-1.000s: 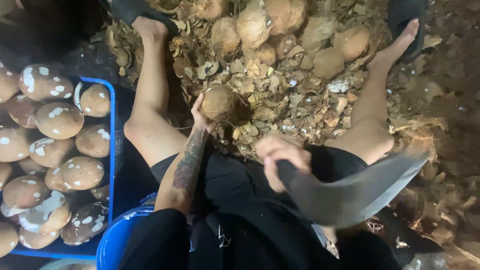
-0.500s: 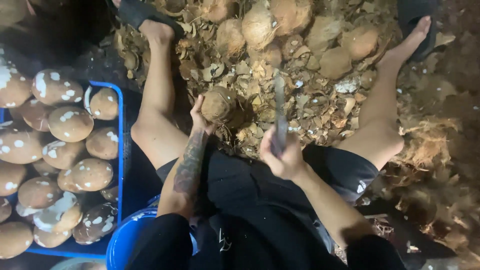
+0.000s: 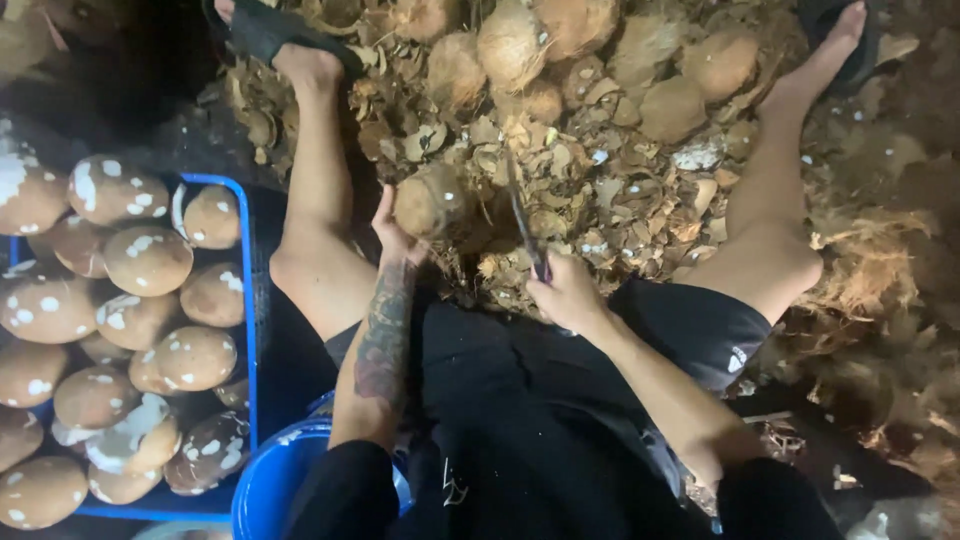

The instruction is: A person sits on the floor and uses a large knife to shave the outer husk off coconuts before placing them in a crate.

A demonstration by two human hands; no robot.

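Left hand (image 3: 398, 232) grips a coconut (image 3: 428, 200) on the floor between the knees, right hand (image 3: 566, 292) is closed on a knife (image 3: 522, 215) beside it. Crate (image 3: 250, 330) at the floor's left edge looks packed with peeled ones; unpeeled pile (image 3: 560, 50) waiting ahead.

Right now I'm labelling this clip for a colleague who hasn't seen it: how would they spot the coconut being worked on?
Start at the heap of husk scraps between the person's bare legs. At its near left edge, the left hand grips one coconut, with the knife in the right hand beside it. Unlike the coconuts further back, it alone is held.
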